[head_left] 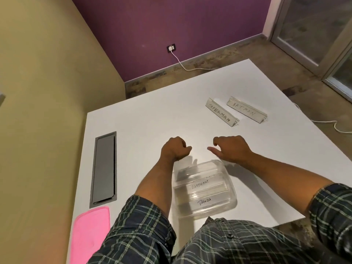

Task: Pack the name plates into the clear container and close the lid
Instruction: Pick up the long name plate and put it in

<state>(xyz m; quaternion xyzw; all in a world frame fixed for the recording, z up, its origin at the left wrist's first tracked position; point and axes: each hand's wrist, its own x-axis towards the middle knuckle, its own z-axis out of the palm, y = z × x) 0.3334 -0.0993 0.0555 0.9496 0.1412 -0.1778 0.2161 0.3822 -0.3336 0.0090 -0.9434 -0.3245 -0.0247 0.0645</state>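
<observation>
A clear container (231, 189) stands open near the table's front edge. Inside it lie name plates marked ELEPHANT (200, 184) and PANDA (204, 202), with a third plate (198, 168) at its far end whose label I cannot read. Two more plates, SUPERMAN (221, 112) and BATMAN (245, 109), stand on the table at the far right. The pink lid (90, 233) lies flat at the front left corner. My left hand (174, 147) hovers just beyond the container, curled into a loose fist with nothing in it. My right hand (231, 148) is beside it, fingers bent and apart, holding nothing.
A grey cable hatch (103, 169) is set into the white table (144, 121) on the left. Beyond the far edge run a white cable (182, 66) to a wall socket and a bare floor. Another cable (331, 124) lies on the floor at the right.
</observation>
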